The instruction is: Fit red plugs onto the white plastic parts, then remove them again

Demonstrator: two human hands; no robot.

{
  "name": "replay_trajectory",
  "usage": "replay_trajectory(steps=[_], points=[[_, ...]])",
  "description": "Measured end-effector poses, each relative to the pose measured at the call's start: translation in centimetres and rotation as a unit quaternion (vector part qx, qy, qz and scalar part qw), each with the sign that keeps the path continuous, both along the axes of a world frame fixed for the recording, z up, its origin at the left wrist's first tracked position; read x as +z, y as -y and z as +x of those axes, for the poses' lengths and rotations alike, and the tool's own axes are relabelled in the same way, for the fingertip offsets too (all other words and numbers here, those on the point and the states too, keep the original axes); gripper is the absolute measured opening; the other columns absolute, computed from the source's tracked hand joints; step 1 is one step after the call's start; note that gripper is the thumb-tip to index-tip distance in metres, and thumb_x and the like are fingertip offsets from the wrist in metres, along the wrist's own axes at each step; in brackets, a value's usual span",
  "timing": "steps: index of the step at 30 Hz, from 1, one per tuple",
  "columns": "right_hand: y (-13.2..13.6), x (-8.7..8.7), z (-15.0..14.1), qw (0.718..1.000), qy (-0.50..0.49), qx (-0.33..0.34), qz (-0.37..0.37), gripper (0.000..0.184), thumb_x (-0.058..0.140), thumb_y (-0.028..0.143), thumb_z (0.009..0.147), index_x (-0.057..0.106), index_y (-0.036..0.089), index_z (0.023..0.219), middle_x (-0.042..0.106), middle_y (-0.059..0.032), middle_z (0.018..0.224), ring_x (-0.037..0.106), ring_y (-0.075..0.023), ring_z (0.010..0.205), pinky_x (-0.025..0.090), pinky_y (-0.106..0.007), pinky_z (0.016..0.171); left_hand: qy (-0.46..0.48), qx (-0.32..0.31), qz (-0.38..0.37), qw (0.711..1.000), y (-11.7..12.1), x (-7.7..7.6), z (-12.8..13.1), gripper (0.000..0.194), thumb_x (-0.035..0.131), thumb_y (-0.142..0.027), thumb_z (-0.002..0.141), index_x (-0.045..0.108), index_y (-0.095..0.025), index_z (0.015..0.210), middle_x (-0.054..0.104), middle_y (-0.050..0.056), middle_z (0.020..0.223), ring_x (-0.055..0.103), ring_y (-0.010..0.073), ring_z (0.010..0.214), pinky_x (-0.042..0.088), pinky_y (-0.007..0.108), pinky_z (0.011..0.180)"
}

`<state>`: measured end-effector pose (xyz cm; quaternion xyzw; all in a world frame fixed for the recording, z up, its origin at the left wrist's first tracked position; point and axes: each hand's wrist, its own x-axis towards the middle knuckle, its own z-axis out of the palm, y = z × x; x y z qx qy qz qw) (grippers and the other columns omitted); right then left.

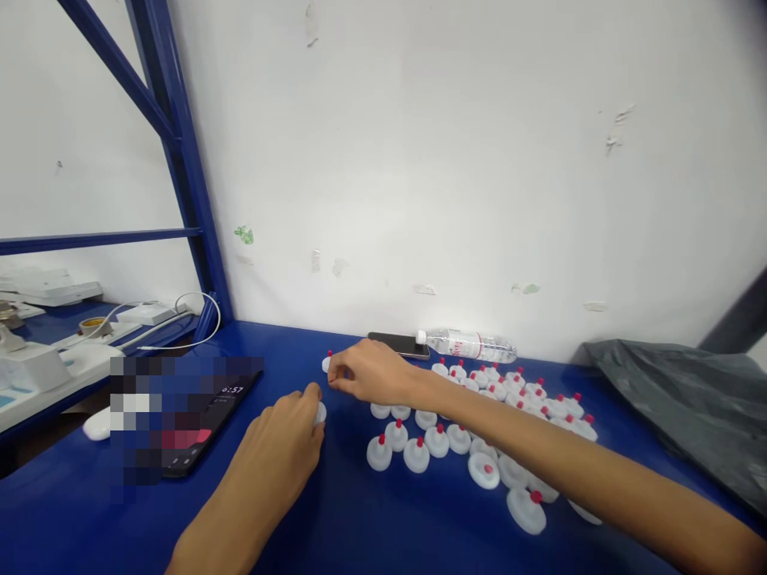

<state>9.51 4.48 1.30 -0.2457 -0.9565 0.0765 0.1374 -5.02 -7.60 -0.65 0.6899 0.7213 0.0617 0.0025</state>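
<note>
My left hand (279, 439) is closed, thumb and fingers around a white translucent round piece (322, 413); most of that piece is hidden behind the fingers. Just beyond it, my right hand (368, 371) is held in a pinch. At its fingertips shows a white piece with a red tip (327, 364), partly covered; whether the fingers touch it I cannot tell. Under and around my right forearm, several similar white domed pieces with red tips (416, 455) stand on the blue table (335, 519). One of them (484, 470) is tilted, its red tip facing me.
Against the wall lie a dark phone (399, 344) and a clear plastic bottle (470, 346). A larger phone with a lit screen (209, 423) rests at left, partly blurred out. Dark grey plastic sheeting (677, 407) covers the right side. White cables (200, 307) and a blue metal post (185, 160) stand left.
</note>
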Motion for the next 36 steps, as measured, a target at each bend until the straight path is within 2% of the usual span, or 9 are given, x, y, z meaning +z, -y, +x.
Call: replay_trajectory(steps=[2,5,9,13,20,23,27,31,36], points=[[1.7,1.2,1.1,0.998,-0.051,0.001,-0.023,0.013,0.059,0.023,0.096,0.071,0.02,0.1,0.078,-0.001,0.094,0.071,-0.0138,0.084,0.051,-0.024,0.073,0.025,0.002,0.027,0.999,0.2,0.4,0.6,0.025,0.042,-0.024,0.096,0.062,-0.018,0.111,0.069,0.011,0.098,0.07,0.0284,0.088,0.043,0.033,0.066],[4.3,2.4,2.8,0.971,-0.188,0.011,-0.149,0.01,0.063,0.022,0.095,0.072,0.02,0.097,0.078,-0.0012,0.092,0.073,-0.0132,0.084,0.056,-0.024,0.077,0.06,-0.024,0.082,0.995,0.5,0.7,1.4,0.023,0.044,-0.027,0.096,0.064,-0.02,0.104,0.068,0.008,0.095,0.068,0.0238,0.081,0.039,0.03,0.062],[6.5,3.0,4.9,0.958,-0.225,-0.025,-0.177,0.008,0.067,0.022,0.091,0.075,0.021,0.092,0.077,-0.0012,0.087,0.073,-0.0151,0.081,0.058,-0.028,0.076,0.122,-0.063,0.125,0.983,0.8,1.0,2.3,0.023,0.045,-0.031,0.095,0.066,-0.021,0.096,0.065,0.005,0.087,0.064,0.0212,0.074,0.038,0.031,0.062],[7.1,3.3,6.3,0.939,-0.254,-0.037,-0.229,0.011,0.069,0.031,0.091,0.074,0.021,0.094,0.077,-0.0017,0.086,0.074,-0.0169,0.08,0.059,-0.027,0.07,0.168,-0.107,0.169,0.965,0.9,1.5,2.7,0.024,0.047,-0.034,0.095,0.068,-0.023,0.098,0.066,0.004,0.086,0.063,0.0205,0.076,0.039,0.03,0.063],[6.8,3.7,6.7,0.918,-0.29,0.003,-0.271,0.02,0.07,0.038,0.092,0.074,0.02,0.097,0.077,-0.003,0.088,0.075,-0.0176,0.083,0.059,-0.03,0.076,0.256,-0.111,0.194,0.94,1.0,1.6,2.3,0.031,0.053,-0.045,0.094,0.07,-0.026,0.111,0.068,0.003,0.087,0.065,0.0195,0.073,0.046,0.028,0.059],[6.9,3.3,6.4,0.924,-0.297,0.006,-0.241,0.015,0.067,0.035,0.094,0.073,0.021,0.098,0.077,-0.0019,0.09,0.074,-0.016,0.081,0.058,-0.028,0.074,0.384,-0.11,0.131,0.907,1.1,2.0,2.3,0.035,0.058,-0.046,0.091,0.07,-0.024,0.116,0.073,0.005,0.093,0.068,0.0204,0.075,0.053,0.028,0.06],[7.2,2.4,6.0,0.948,-0.307,0.015,-0.086,0.01,0.065,0.029,0.096,0.073,0.023,0.099,0.076,-0.0002,0.09,0.07,-0.0144,0.078,0.054,-0.028,0.074,0.573,-0.114,-0.002,0.812,1.7,3.2,2.1,0.048,0.067,-0.047,0.086,0.066,-0.022,0.128,0.076,0.006,0.107,0.072,0.0217,0.085,0.06,0.032,0.074],[7.4,1.8,6.1,0.951,-0.299,0.077,0.016,0.011,0.063,0.026,0.098,0.069,0.022,0.106,0.074,-0.003,0.098,0.067,-0.015,0.083,0.054,-0.03,0.08,0.681,-0.105,-0.021,0.725,2.4,4.1,1.9,0.046,0.073,-0.046,0.082,0.07,-0.022,0.121,0.073,0.008,0.122,0.07,0.0258,0.105,0.059,0.034,0.086],[7.3,2.2,6.5,0.952,-0.27,0.134,0.052,0.012,0.056,0.022,0.102,0.066,0.022,0.109,0.074,-0.0031,0.102,0.067,-0.0155,0.092,0.053,-0.03,0.083,0.718,-0.086,-0.032,0.69,2.7,4.4,2.0,0.052,0.08,-0.042,0.075,0.069,-0.023,0.122,0.077,0.008,0.102,0.07,0.0258,0.102,0.058,0.032,0.082]])
